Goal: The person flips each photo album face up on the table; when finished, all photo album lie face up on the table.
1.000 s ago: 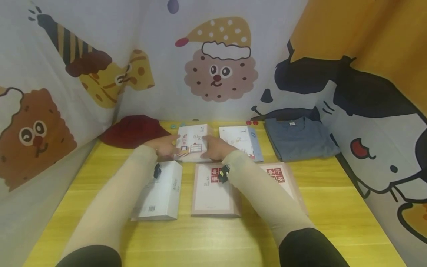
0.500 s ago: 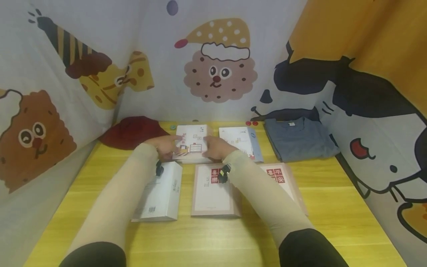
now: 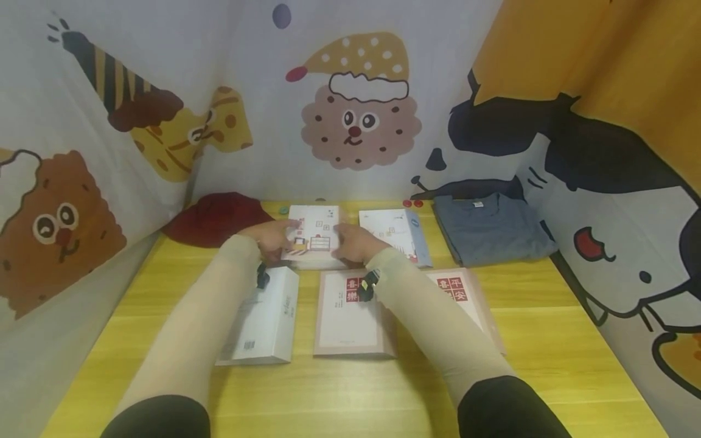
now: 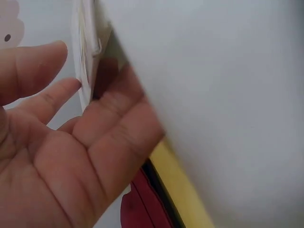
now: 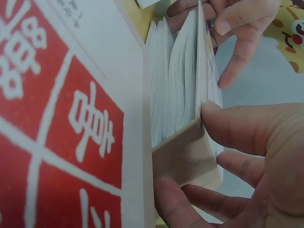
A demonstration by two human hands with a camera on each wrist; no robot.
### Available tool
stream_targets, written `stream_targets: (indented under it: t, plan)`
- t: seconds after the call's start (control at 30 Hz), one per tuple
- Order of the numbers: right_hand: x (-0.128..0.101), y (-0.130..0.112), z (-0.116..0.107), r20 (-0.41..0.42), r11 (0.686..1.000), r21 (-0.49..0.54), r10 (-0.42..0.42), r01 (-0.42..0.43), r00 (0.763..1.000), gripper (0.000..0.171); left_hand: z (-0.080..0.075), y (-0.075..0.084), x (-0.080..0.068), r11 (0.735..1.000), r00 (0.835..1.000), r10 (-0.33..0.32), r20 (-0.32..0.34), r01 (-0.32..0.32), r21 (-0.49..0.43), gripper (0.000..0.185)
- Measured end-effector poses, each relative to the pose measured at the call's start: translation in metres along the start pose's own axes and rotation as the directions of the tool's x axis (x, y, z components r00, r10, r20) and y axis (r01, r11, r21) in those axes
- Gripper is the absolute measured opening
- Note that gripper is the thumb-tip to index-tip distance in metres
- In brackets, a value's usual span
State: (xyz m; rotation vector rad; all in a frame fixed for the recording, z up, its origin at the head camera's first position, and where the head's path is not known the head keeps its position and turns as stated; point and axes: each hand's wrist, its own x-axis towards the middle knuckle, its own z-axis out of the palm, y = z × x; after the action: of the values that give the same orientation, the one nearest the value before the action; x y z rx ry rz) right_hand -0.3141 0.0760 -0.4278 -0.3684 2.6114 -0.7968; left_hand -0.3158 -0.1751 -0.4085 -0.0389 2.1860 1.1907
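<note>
White rectangular book shifted near far edge of yellow surface, leaving one teal disc visible; left hand and right hand fingers pinched it; alignment appeared ongoing.

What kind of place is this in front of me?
Possibly a small curtained-off booth, though I can't see beyond it: cartoon-printed curtains hang behind and beside a yellow wood-grain table, which has a folded blue-grey shirt on it. The left hand and right hand hold a book.
</note>
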Motion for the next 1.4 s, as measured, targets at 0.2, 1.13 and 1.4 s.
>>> stream_targets:
  t: [0.2,1.13,1.4]
  plan:
    - [0.0,-0.001,0.001,0.002,1.0,0.009,-0.008,0.008,1.0,0.086,-0.002,-0.003,0.003,0.995,1.0,-0.012,0.006,0.011,0.104,0.086]
    - [-0.003,-0.009,-0.004,0.029,0.989,0.124,0.079,-0.082,0.996,0.094,-0.003,0.004,0.01,0.997,0.996,-0.042,0.085,0.047,-0.061,0.091]
    - [0.0,-0.01,-0.005,0.039,0.983,0.153,0.096,-0.101,0.995,0.104,-0.005,0.009,0.009,0.986,0.993,-0.052,0.109,0.068,-0.15,0.092]
